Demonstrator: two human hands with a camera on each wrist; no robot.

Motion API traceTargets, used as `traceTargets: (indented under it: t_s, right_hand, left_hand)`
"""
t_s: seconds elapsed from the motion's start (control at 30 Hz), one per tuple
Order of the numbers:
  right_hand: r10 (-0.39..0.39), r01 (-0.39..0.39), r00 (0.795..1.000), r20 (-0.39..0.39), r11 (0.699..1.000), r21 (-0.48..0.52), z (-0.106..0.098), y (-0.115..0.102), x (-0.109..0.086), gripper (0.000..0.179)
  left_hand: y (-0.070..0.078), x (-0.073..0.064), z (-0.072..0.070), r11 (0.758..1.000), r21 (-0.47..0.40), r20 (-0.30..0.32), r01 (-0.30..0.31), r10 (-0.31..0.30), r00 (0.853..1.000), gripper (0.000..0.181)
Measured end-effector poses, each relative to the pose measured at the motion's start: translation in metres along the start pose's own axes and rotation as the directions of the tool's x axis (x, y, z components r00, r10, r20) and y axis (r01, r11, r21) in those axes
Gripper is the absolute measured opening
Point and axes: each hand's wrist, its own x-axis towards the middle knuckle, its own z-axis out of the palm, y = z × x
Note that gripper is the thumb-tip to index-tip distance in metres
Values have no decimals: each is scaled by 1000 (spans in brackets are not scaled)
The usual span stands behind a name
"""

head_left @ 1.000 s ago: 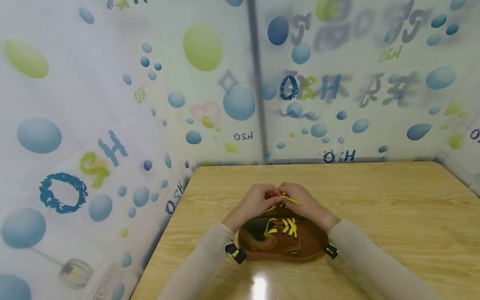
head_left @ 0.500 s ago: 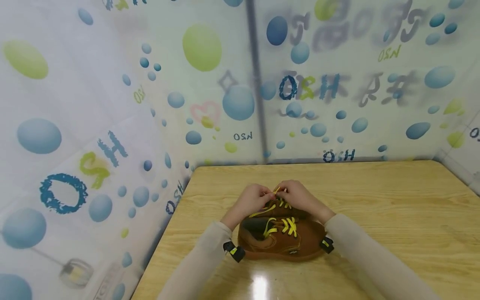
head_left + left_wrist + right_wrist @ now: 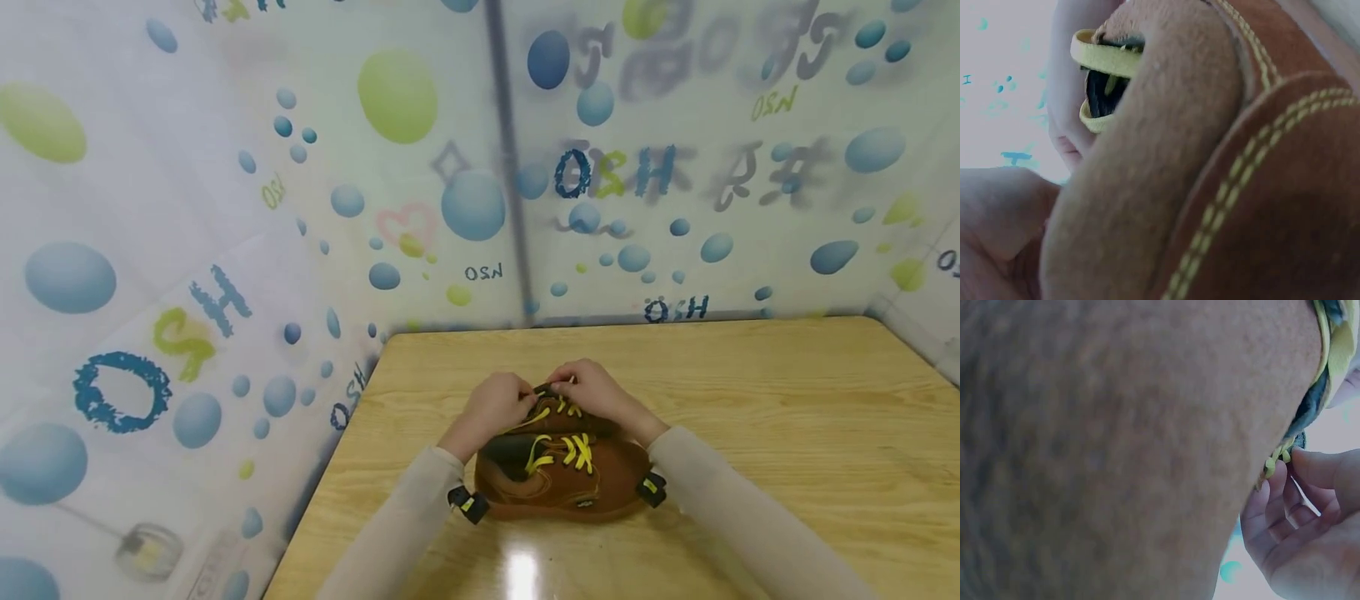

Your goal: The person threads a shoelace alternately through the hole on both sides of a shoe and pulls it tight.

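Two brown shoes with yellow laces lie side by side, toes to the right. In the head view my left hand (image 3: 498, 408) pinches a shoelace (image 3: 541, 393) at the dark tongue of the far shoe (image 3: 573, 425). Opposite it, my right hand (image 3: 592, 390) grips the far shoe's upper edge beside the lacing. The right wrist view shows the right hand (image 3: 1313, 531) with thumb and fingers together at that laced edge. The near shoe (image 3: 615, 483) stands untouched in front, its collar (image 3: 1141, 144) partly covering the left hand (image 3: 997, 225) in the left wrist view.
The shoes are on a light wooden table (image 3: 750, 400). Behind it and along the left hang white walls (image 3: 442, 100) printed with blue and green dots. Black wrist cameras (image 3: 469, 505) sit close to the near shoe's ends.
The loose yellow lace that lay over the right hand, then stood between both hands, now shows only at the fingertips. The hands have moved slightly apart, uncovering the dark tongue.
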Motion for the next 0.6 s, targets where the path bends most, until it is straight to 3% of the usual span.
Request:
traceTargets:
  t_s: [0.1,0.2,0.33,0.6]
  right_hand:
    - [25,-25,1000,-11,1000,18,1,0,0,20]
    - [22,-21,1000,-20,999,26,3,0,-1,20]
    - [8,-8,999,-36,1000,17,4,0,-2,20]
    - [31,-30,999,-36,999,27,4,1,-2,21]
  left_hand:
    - [1,1,3,999,25,32,-31,30,999,34]
    - [1,0,5,1000,-4,26,3,-2,1000,41]
    - [2,-2,7,999,-43,-3,27,-27,1000,47]
    - [2,-4,9,996,-88,-78,-28,21,997,48]
